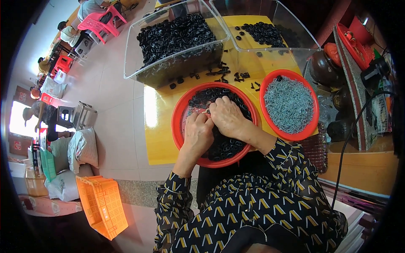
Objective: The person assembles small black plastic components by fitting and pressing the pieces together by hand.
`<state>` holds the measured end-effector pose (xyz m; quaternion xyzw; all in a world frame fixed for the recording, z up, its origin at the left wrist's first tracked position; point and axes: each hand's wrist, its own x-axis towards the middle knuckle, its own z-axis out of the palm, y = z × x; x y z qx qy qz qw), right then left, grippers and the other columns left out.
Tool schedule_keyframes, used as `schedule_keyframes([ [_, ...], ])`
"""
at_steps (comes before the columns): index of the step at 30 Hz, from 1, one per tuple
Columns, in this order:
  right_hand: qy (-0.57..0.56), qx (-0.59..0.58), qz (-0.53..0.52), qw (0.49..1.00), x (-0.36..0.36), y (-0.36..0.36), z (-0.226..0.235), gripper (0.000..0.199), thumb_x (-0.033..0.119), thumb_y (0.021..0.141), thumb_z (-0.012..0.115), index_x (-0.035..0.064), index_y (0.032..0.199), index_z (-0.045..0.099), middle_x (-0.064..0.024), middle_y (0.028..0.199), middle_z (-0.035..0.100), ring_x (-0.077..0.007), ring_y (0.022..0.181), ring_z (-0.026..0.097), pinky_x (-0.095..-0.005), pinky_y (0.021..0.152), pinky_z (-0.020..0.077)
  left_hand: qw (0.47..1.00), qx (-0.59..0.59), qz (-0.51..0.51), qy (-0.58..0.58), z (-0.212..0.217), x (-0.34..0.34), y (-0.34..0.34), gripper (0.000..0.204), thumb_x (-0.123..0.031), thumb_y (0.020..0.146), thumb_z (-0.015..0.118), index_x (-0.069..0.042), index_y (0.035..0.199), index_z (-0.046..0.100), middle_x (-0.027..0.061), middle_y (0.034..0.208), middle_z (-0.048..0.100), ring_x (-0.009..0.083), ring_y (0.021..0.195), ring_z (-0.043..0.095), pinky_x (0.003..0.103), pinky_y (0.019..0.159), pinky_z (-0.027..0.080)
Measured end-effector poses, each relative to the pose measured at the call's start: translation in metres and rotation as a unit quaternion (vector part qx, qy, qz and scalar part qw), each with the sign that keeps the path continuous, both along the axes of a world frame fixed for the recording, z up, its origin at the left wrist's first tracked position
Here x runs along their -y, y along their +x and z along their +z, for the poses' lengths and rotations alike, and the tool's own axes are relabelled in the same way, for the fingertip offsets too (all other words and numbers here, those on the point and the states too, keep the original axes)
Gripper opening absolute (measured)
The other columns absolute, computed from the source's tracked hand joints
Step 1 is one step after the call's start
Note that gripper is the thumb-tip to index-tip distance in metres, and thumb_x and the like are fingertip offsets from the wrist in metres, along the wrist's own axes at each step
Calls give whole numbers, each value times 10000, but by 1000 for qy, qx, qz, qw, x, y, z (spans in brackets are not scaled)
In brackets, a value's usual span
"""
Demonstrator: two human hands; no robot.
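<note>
My left hand [198, 131] and my right hand [228, 114] meet over a round red basin [176, 120], their fingertips drawn together. Both are closed in a pinch, and whatever sits between the fingers is too small and hidden to name. Small black oval plastic parts [228, 145] with holes fill much of the basin around and beneath my hands. To the left of the left hand a patch of the basin's bottom shows. Beside it on the right, a second red basin [262, 107] is heaped with silvery screws [291, 105].
Behind the basins, a clear plastic bin [177, 67] is piled with black parts; another clear bin [274, 50] holds fewer. Loose black pieces [221, 72] lie on the yellow tabletop [158, 143]. An orange crate [103, 206] stands at lower left. Other people sit at far left.
</note>
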<state>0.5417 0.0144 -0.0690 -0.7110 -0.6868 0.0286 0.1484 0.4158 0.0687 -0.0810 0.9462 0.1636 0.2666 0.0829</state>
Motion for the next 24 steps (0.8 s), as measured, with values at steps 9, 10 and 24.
schedule_keyframes([
  [9,104,-332,-40,937,30,8,12,109,45,731,530,3,832,526,-208,782,557,-388,740,533,-408,641,437,987,130,15,-89,7,8,-5,130,80,614,525,-12,703,549,123,705,531,274,663,520,347,598,429],
  [10,101,-379,-34,919,37,9,17,111,-2,736,554,4,845,531,-104,682,529,-173,598,528,-265,543,428,962,148,38,-226,13,13,-7,115,78,645,546,-3,725,560,123,706,545,243,652,534,313,594,434],
  [24,10,-690,-80,719,81,-16,28,53,23,793,556,3,839,575,1,705,554,-43,608,511,-174,528,433,549,357,-99,-749,10,56,-31,126,80,734,567,45,854,573,85,825,546,137,713,506,244,642,413],
])
